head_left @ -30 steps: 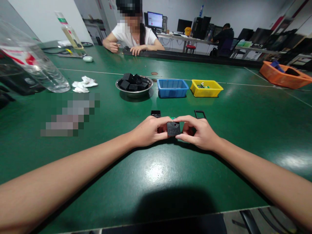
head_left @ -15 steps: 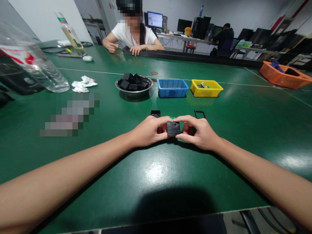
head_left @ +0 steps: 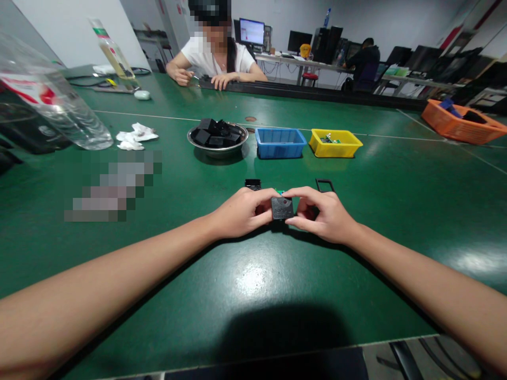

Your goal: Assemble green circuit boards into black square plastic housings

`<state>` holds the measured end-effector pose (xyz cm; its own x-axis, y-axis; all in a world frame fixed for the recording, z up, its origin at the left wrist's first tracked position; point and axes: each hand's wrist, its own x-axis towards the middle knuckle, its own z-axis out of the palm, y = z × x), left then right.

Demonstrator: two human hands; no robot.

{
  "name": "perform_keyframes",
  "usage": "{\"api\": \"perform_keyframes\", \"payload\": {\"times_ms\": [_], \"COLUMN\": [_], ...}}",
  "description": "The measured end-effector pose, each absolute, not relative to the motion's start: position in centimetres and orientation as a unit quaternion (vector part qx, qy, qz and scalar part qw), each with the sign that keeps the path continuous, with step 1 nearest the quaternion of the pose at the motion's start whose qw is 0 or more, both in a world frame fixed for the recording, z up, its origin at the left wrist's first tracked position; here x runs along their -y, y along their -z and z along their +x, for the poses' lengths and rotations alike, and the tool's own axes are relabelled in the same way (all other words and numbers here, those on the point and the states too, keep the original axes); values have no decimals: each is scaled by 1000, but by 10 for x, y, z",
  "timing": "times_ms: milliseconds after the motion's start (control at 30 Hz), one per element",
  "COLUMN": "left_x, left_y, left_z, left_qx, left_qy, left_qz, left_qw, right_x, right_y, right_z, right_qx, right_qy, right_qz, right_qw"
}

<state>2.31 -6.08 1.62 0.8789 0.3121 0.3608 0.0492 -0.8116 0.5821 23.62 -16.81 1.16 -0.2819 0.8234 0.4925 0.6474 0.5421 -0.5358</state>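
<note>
Between my two hands is a small black plastic case (head_left: 282, 209) with raised lettering and a small round hole on the side facing me. My left hand (head_left: 242, 212) pinches its left side with thumb and fingers. The fingertips of my right hand (head_left: 322, 214) grip its right side. A bit of green circuit board (head_left: 281, 192) shows at the top edge of the case, partly hidden by my fingers. Just beyond my left hand lies a black plastic part (head_left: 253, 184). Past my right hand rests a thin black rectangular frame (head_left: 325, 182), partly covered by the hand.
Farther back stand a metal bowl (head_left: 217, 153) of black cases, a blue bin (head_left: 281, 150) and a yellow bin (head_left: 336, 150) with small circuit boards. An orange basket (head_left: 461, 126) is at far right. Bottles and crumpled tissue (head_left: 137, 136) lie left. A person sits across the table.
The black case has tilted slightly in my fingers, so its lettering and hole show more clearly. Both hands stay in nearly the same place.
</note>
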Motion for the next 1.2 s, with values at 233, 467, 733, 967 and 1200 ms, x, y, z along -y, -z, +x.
{"api": "perform_keyframes", "payload": {"times_ms": [233, 467, 733, 967, 1200], "left_x": [60, 61, 63, 62, 64], "left_y": [-15, -15, -17, -17, -17], "left_z": [24, 24, 24, 23, 23], "left_qx": [-121, -112, -120, -132, -149], "left_qy": [-226, -234, -223, -217, -228], "left_qz": [922, 916, 916, 910, 904], "left_qw": [291, 305, 310, 328, 330], "right_x": [168, 168, 168, 168, 168], "right_y": [-11, -11, -11, -11, -11], "right_z": [236, 236, 236, 236, 236], "right_qx": [780, 774, 774, 759, 742], "right_qy": [-103, -100, -99, -105, -115], "right_qz": [-477, -487, -487, -501, -512], "right_qw": [392, 392, 393, 403, 417]}}
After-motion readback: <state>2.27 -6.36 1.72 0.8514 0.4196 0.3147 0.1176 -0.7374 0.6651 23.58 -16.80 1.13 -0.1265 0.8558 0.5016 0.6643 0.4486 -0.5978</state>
